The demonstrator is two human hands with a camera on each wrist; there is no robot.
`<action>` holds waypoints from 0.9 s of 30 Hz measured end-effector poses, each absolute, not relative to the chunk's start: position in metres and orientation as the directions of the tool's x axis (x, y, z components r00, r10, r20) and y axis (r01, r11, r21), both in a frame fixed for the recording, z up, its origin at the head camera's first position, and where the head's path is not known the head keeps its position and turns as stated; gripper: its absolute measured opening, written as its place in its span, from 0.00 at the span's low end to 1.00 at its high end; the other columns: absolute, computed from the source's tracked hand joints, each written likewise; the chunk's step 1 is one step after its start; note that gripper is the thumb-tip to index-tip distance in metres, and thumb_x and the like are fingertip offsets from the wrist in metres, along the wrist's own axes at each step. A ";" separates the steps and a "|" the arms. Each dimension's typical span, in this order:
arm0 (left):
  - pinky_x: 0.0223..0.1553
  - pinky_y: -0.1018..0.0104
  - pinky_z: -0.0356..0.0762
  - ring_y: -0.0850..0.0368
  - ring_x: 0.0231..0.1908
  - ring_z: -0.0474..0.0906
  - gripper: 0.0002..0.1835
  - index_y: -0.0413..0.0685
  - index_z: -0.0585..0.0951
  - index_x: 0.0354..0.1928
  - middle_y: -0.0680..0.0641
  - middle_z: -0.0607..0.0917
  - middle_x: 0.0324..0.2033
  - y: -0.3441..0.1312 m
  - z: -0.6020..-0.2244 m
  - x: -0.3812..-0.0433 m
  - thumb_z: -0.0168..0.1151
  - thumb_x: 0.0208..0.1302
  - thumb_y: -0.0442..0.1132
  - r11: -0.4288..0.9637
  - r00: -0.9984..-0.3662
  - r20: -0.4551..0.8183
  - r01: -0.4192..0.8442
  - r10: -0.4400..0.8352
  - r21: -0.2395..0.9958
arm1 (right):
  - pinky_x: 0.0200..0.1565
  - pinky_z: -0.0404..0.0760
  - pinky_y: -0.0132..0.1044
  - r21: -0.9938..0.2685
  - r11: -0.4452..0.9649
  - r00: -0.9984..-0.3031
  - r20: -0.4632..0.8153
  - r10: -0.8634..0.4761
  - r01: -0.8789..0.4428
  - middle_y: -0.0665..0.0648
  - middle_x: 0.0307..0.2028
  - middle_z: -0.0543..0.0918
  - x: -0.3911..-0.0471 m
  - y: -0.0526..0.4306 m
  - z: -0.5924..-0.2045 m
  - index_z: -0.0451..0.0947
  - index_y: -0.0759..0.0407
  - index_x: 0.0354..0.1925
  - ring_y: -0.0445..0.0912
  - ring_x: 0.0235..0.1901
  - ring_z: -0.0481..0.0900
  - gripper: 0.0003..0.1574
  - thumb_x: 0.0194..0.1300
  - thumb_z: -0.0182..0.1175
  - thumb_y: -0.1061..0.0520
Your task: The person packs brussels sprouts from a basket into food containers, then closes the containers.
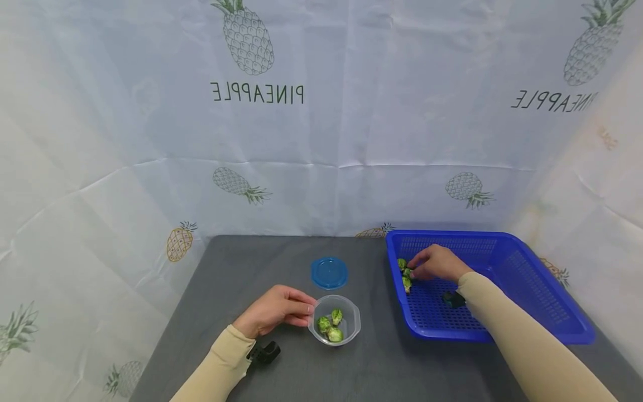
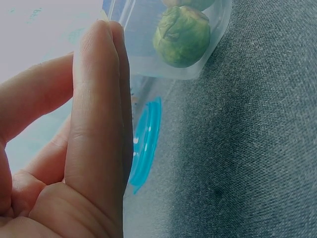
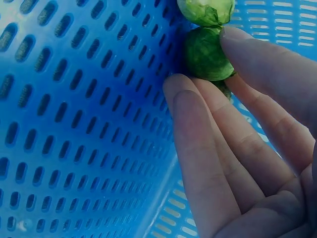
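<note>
My left hand (image 1: 278, 308) pinches the left rim of a clear plastic container (image 1: 353, 322) on the grey table. Several green Brussels sprouts (image 1: 335, 334) lie in the container; one sprout (image 2: 182, 37) shows large through its wall in the left wrist view. Inside a blue perforated basket (image 1: 522, 282), my right hand (image 1: 436, 263) reaches to the left side. There, thumb and fingers close around a dark green Brussels sprout (image 3: 207, 53). A paler sprout (image 3: 205, 11) touches it, and another sprout (image 1: 406, 285) lies along the same basket wall.
A round blue lid (image 1: 329, 273) lies flat on the grey table (image 1: 241, 268), behind the container. A white curtain with pineapple prints (image 1: 321, 128) hangs behind the table and along its sides. The basket's raised rim surrounds the right hand.
</note>
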State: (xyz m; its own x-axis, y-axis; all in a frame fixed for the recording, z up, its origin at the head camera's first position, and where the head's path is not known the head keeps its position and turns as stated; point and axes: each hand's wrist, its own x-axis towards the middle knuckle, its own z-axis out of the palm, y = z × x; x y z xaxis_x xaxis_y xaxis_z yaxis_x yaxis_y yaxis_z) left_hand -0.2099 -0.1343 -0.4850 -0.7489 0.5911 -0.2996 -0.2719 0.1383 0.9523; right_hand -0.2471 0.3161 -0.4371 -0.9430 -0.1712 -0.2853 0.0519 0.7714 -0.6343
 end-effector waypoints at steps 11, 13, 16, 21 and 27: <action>0.45 0.64 0.95 0.59 0.37 0.92 0.19 0.29 0.85 0.61 0.41 0.93 0.43 -0.135 -0.484 -0.210 0.70 0.74 0.34 0.141 -0.750 -0.303 -0.273 0.588 0.952 | 0.49 0.94 0.51 -0.626 0.780 -0.951 -0.254 -0.177 0.022 0.63 0.52 0.92 -0.246 0.318 -0.438 0.91 0.61 0.52 0.52 0.45 0.92 0.19 0.65 0.77 0.54; 0.46 0.63 0.95 0.59 0.38 0.92 0.19 0.29 0.85 0.61 0.41 0.93 0.43 -0.135 -0.483 -0.210 0.70 0.74 0.35 0.142 -0.751 -0.303 -0.273 0.586 0.952 | 0.49 0.94 0.51 -0.623 0.782 -0.952 -0.251 -0.176 0.020 0.62 0.52 0.92 -0.245 0.320 -0.435 0.92 0.60 0.52 0.51 0.45 0.92 0.19 0.65 0.77 0.54; 0.46 0.63 0.95 0.59 0.38 0.92 0.20 0.29 0.85 0.61 0.42 0.93 0.43 -0.136 -0.483 -0.210 0.70 0.74 0.35 0.144 -0.753 -0.305 -0.274 0.583 0.951 | 0.49 0.94 0.51 -0.629 0.777 -0.952 -0.249 -0.177 0.020 0.61 0.51 0.93 -0.243 0.323 -0.431 0.91 0.59 0.53 0.51 0.45 0.93 0.19 0.66 0.77 0.53; 0.46 0.63 0.95 0.59 0.39 0.91 0.20 0.29 0.85 0.62 0.43 0.93 0.43 -0.137 -0.485 -0.209 0.70 0.74 0.34 0.151 -0.752 -0.315 -0.281 0.579 0.948 | 0.51 0.93 0.52 -0.623 0.782 -0.951 -0.235 -0.199 -0.010 0.59 0.51 0.93 -0.234 0.327 -0.418 0.91 0.57 0.56 0.51 0.48 0.92 0.22 0.68 0.76 0.49; 0.48 0.62 0.94 0.58 0.39 0.92 0.20 0.29 0.85 0.62 0.37 0.92 0.47 -0.136 -0.486 -0.211 0.70 0.74 0.35 0.141 -0.754 -0.289 -0.256 0.590 0.956 | 0.54 0.92 0.55 -0.610 0.793 -0.955 -0.232 -0.183 -0.004 0.56 0.51 0.94 -0.219 0.332 -0.399 0.91 0.55 0.57 0.50 0.49 0.92 0.23 0.69 0.75 0.46</action>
State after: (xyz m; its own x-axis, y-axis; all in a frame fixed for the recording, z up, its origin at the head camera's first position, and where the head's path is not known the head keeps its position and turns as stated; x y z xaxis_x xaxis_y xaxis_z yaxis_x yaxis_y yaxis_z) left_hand -0.2110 -0.1357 -0.4862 -0.7538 0.5903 -0.2887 -0.2557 0.1412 0.9564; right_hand -0.2192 0.3323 -0.3993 -0.9553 -0.1832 -0.2322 -0.0039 0.7927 -0.6096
